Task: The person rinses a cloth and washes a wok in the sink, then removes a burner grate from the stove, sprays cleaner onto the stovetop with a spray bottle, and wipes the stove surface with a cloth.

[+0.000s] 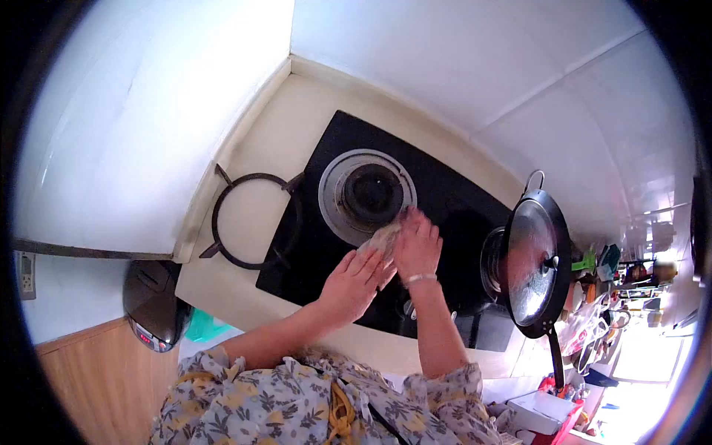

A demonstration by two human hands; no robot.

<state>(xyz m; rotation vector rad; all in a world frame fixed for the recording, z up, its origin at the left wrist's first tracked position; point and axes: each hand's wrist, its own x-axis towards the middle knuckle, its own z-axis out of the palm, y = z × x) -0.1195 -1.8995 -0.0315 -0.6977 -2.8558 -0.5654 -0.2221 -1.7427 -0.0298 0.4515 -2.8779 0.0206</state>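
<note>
A light cloth [384,239] is pressed against the front edge of the burner's metal ring [331,194] on the black stove [437,196]. My left hand [351,283] lies over the cloth's near side, its fingers together around it. My right hand [417,245], with a bracelet at the wrist, holds the cloth's right side, fingers bent toward the ring; the hand is slightly blurred. The burner has a dark round centre. A black pan support [215,222] lies at the left, partly on the counter and partly on the stove's left edge.
A lidded black pan [530,263] sits over the right burner, its handle pointing to the near side. A dark appliance [154,300] stands at the left below the counter [297,104]. White walls border the back and left. Various kitchen items crowd the far right.
</note>
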